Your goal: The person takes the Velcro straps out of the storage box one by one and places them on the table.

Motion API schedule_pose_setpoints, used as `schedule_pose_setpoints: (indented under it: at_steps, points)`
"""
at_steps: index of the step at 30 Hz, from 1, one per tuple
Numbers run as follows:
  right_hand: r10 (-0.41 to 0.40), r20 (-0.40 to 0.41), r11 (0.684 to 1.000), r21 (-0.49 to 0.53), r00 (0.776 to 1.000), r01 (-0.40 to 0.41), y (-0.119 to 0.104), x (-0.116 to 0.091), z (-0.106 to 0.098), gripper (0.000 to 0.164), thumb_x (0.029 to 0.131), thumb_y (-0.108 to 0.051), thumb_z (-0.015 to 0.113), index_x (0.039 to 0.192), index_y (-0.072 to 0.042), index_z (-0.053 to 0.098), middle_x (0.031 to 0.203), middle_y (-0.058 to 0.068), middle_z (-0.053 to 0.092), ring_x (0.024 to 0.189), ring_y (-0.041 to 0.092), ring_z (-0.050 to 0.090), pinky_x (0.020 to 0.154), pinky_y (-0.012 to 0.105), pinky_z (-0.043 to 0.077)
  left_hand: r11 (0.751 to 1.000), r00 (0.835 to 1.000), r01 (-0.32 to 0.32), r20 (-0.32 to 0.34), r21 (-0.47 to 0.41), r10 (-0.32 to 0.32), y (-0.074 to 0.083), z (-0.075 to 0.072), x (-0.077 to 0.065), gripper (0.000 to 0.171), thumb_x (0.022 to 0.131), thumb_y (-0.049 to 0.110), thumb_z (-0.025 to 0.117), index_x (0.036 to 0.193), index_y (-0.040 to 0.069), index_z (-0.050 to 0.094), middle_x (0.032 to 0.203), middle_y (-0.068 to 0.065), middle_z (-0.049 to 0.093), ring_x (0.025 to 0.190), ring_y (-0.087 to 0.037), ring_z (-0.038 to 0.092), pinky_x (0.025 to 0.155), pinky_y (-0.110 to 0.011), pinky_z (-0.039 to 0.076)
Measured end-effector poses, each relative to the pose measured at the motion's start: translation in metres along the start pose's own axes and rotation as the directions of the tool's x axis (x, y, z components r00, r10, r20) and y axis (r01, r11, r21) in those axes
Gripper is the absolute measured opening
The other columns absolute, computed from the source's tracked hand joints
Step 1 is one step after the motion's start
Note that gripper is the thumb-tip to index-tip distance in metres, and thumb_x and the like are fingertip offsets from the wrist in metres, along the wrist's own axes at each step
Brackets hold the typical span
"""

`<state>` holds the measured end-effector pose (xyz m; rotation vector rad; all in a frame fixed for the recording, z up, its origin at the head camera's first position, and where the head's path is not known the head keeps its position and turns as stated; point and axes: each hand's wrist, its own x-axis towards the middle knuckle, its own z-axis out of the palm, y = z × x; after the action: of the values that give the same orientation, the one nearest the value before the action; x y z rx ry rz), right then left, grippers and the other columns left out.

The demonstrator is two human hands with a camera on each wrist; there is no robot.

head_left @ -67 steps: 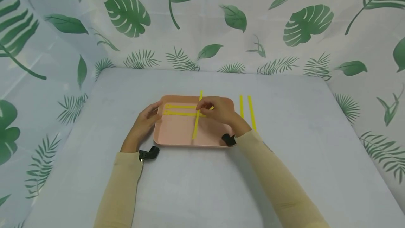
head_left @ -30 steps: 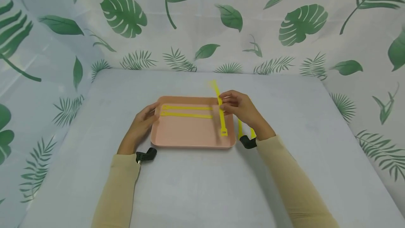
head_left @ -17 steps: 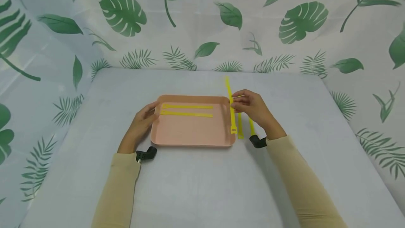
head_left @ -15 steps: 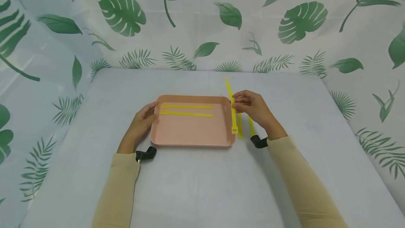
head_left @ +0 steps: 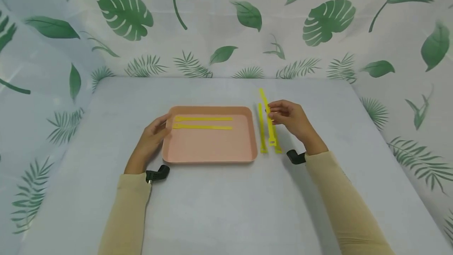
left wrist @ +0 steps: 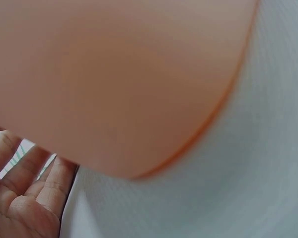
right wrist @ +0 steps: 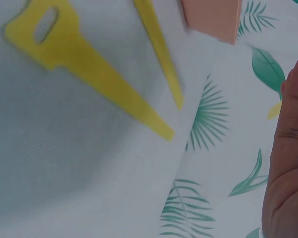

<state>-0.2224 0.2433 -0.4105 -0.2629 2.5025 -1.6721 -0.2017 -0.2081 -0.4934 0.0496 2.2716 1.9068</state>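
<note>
The right hand [head_left: 291, 120], pinching a yellow strap [head_left: 271, 131], has moved rightward, clear of the pink tray [head_left: 212, 148]; the left hand [head_left: 149, 140] still grips its left rim.

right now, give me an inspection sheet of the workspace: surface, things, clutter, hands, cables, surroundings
surface: pale, cloth-like tabletop
things: pink tray with two yellow straps inside, lying near its far side; two more straps on the table, to the right of the tray
clutter: nothing seen
left hand: at the tray's left edge, touching it
right hand: pinching a fifth strap beside the tray's right side, hand apart from the tray
cables: nothing seen clearly
surroundings: white sheet with green leaf print behind and on both sides
</note>
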Motion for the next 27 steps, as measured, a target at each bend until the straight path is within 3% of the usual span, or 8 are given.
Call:
schedule_pose_setpoints:
  at_steps: [3,11,27]
  points:
    - [0.013,-0.015,1.000,-0.009,1.000,-0.014,0.002,-0.002,-0.005,0.038,0.105,-0.001,0.068,0.139,0.014,0.060,0.120,0.018,0.070,0.091,0.003,0.071,0.082,0.022,0.063,1.000,1.000,0.004,0.000,-0.006,-0.004,0.000,0.000,0.000,0.061,0.111,0.011,0.058,0.167,0.003,0.037,0.175,-0.016,0.031,0.161,-0.038,0.031,0.130,-0.052,0.029]
    - [0.048,-0.017,0.999,-0.020,0.999,-0.048,0.010,-0.005,-0.014,0.040,0.106,-0.001,0.068,0.142,0.014,0.058,0.132,0.034,0.063,0.093,0.002,0.070,0.082,0.021,0.063,1.000,1.000,0.010,-0.002,-0.019,-0.010,0.000,0.001,0.000,0.060,0.111,0.013,0.058,0.168,0.004,0.037,0.175,-0.016,0.032,0.161,-0.036,0.033,0.130,-0.052,0.030]
    - [0.151,-0.013,0.987,-0.049,0.988,-0.152,0.027,-0.012,-0.040,0.045,0.105,0.000,0.068,0.146,0.013,0.054,0.134,0.029,0.059,0.092,0.000,0.069,0.085,0.021,0.062,0.999,1.000,0.018,-0.001,-0.032,-0.018,0.002,0.000,-0.001,0.061,0.112,0.014,0.059,0.168,0.005,0.037,0.173,-0.017,0.036,0.159,-0.035,0.036,0.129,-0.050,0.033]
